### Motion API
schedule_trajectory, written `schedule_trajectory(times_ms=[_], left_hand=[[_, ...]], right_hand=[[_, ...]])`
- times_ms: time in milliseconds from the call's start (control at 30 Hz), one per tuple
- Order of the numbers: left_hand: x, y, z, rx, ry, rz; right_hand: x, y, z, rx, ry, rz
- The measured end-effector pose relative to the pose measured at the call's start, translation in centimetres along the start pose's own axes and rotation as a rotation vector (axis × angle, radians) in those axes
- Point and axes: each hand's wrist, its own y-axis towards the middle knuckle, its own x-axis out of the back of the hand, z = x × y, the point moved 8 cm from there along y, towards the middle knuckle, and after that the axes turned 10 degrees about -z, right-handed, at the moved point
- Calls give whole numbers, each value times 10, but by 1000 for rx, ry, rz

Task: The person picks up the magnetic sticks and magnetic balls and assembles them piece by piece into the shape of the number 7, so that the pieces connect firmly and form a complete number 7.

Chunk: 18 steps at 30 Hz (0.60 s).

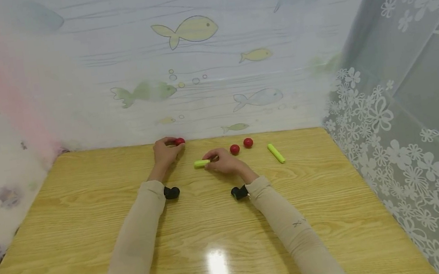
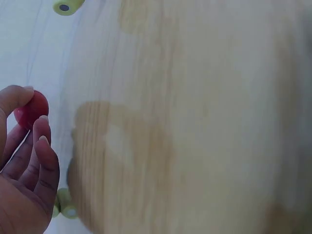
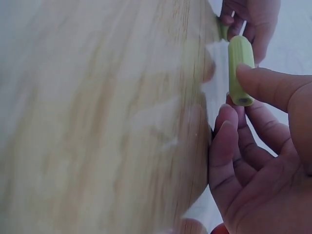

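Note:
Near the table's back edge, my left hand [image 1: 165,152] pinches a red ball [image 1: 180,141]. The left wrist view shows that ball [image 2: 33,111] between the thumb and fingertips. To the right and slightly nearer, my right hand [image 1: 223,161] holds a yellow-green stick [image 1: 201,164] that points left. Up close in the right wrist view, the ridged stick [image 3: 240,63] has a dark spot in its near end, and the thumb [image 3: 268,85] presses on its side. Just right of that hand are two more red balls [image 1: 235,149] [image 1: 248,142].
Farther right lies a second yellow-green stick [image 1: 276,153], slanted on the wood-grain table [image 1: 209,217]. A wall covering with printed fish [image 1: 197,29] stands directly behind the table. Along the right side hangs a flowered translucent curtain [image 1: 403,140].

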Motion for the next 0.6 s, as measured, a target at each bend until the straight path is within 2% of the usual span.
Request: schedule_trajectory(times_ms=[167,300,600], left_hand=[[2,0,0,-24,-19,48],[3,-1,1,-15,-60,103],[13,-11,-17,-162,-22,176]], right_hand=[[2,-2,0,-22,72,0],[3,-2,1,-6,92,-7],[6,-4,5,43,89,-27]])
